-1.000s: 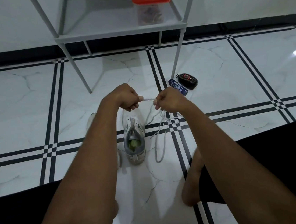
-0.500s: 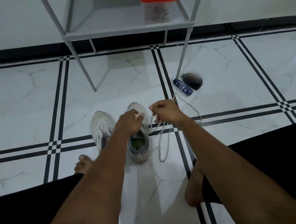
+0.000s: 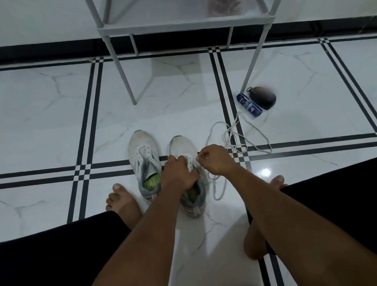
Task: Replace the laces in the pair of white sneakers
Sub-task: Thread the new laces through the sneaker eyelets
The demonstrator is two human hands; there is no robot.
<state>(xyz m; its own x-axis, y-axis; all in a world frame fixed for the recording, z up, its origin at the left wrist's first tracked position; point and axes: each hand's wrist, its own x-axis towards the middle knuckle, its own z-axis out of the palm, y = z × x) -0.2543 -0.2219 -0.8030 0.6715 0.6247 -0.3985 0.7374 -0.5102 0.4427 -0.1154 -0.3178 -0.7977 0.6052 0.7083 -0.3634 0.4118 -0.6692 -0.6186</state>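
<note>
Seated on the floor, a person steadies the right-hand sneaker [image 3: 183, 148] with the left hand [image 3: 178, 173] while the right hand [image 3: 215, 160] pinches the lace [image 3: 233, 135] tip, apparently threading an eyelet, careful aiming next.

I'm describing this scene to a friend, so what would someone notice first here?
First, both hands meeting over the right-hand white sneaker at centre: the right hand pinches a white lace that trails in loops across the floor, while the left hand steadies the shoe. The other sneaker stands beside it, unlaced.
</note>
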